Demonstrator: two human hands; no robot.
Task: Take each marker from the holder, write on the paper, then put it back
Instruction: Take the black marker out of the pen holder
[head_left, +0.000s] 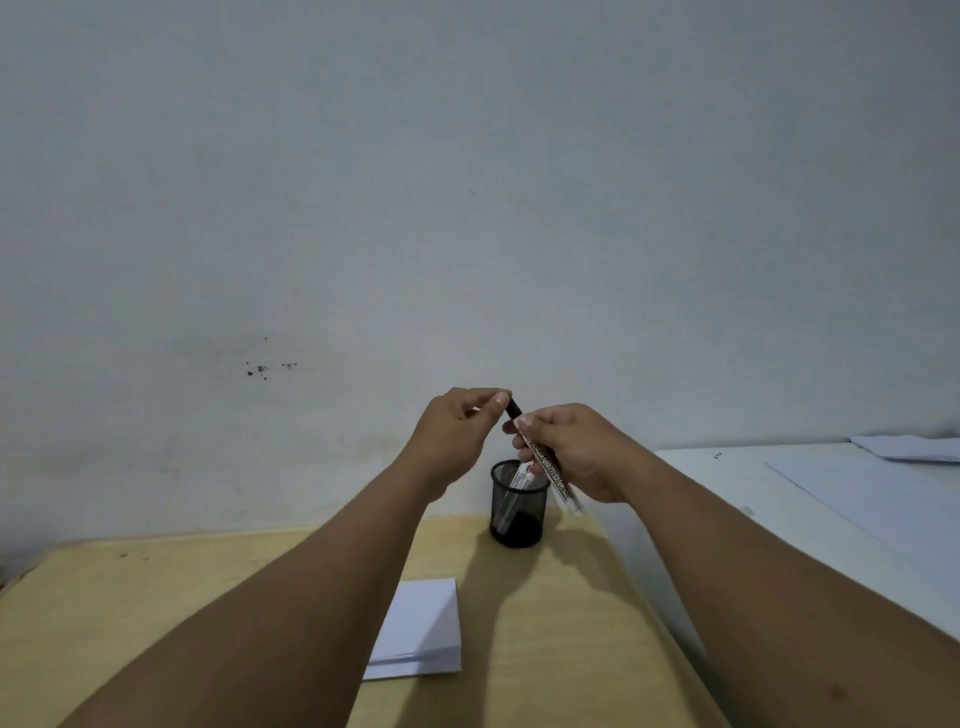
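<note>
I see right hand (576, 452) wrapped round white printed marker (550, 470) above black mesh holder (519, 506); left hand (457, 431) pinching black cap (514, 406), likely uncapping for white paper (423, 631).

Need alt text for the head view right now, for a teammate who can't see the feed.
Both hands hold one marker in the air above a black mesh holder: the right hand grips its barrel, the left hand pinches its black cap end. Another marker leans inside the holder, and white paper lies nearer on the wooden table.
</note>
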